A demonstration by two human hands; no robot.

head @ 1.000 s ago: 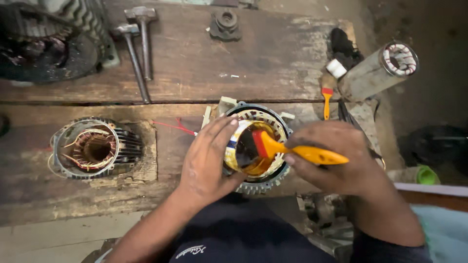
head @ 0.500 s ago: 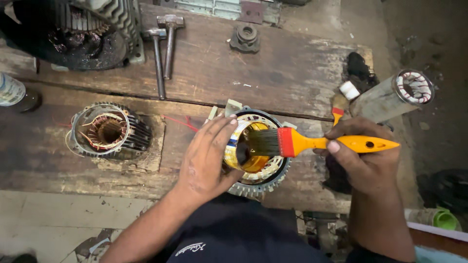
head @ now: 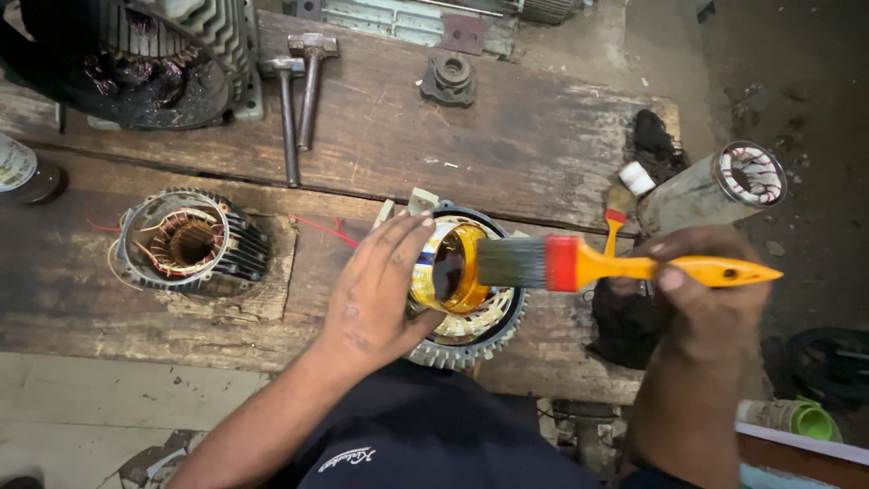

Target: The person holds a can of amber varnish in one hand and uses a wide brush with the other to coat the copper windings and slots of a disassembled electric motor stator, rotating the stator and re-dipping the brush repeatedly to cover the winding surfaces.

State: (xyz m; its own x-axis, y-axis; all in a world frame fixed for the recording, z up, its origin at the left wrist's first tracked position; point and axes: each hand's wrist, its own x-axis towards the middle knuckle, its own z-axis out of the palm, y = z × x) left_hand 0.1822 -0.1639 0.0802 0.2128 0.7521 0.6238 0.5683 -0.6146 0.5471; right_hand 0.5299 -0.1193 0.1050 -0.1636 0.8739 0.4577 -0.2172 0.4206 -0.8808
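My left hand [head: 376,294] grips a small tin of amber varnish [head: 450,269] that rests tilted on a round motor stator [head: 475,330] at the front of the wooden bench [head: 507,154]. My right hand [head: 706,303] holds a paintbrush [head: 615,265] with an orange handle, a red band and dark bristles. The brush lies level, its bristles just right of the tin's mouth and above the stator, apart from the varnish.
A second stator with copper windings [head: 190,243] sits at the left. Two hammers [head: 299,91] and a large motor housing [head: 136,54] lie at the back. A cylindrical stator [head: 715,190], a small second brush [head: 615,222] and a black rag [head: 625,321] are at the right.
The brush has come out of the tin and moved to the right, swinging level. My left hand has kept its hold on the tin.
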